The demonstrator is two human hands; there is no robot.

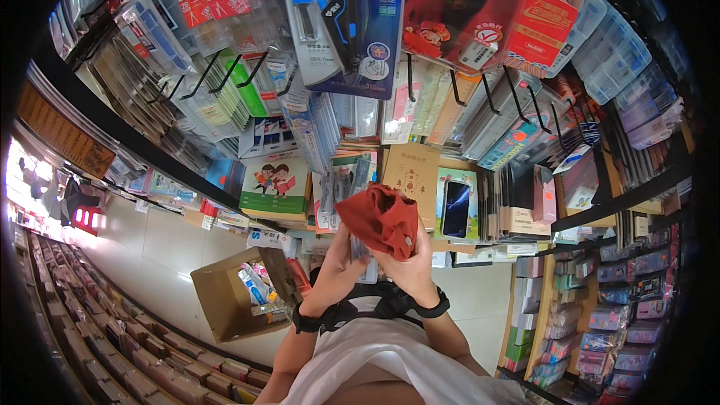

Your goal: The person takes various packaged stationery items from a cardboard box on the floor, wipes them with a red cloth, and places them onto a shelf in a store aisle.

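A crumpled red cloth is bunched up in front of my body. My right hand grips it from the right, with its thumb and palm under the folds. Beneath the cloth, my left hand closes around a clear plastic case, mostly hidden by the cloth and fingers. Just beyond my hands lie more clear plastic packs. A brown paper-covered notebook and a green picture booklet with a smartphone on top lie at the shelf's front.
Packaged compasses and rulers hang from black hooks overhead. To the left, a stack of children's booklets sits on the shelf. An open cardboard box with packets stands on the tiled floor. Stocked shelving rises at right.
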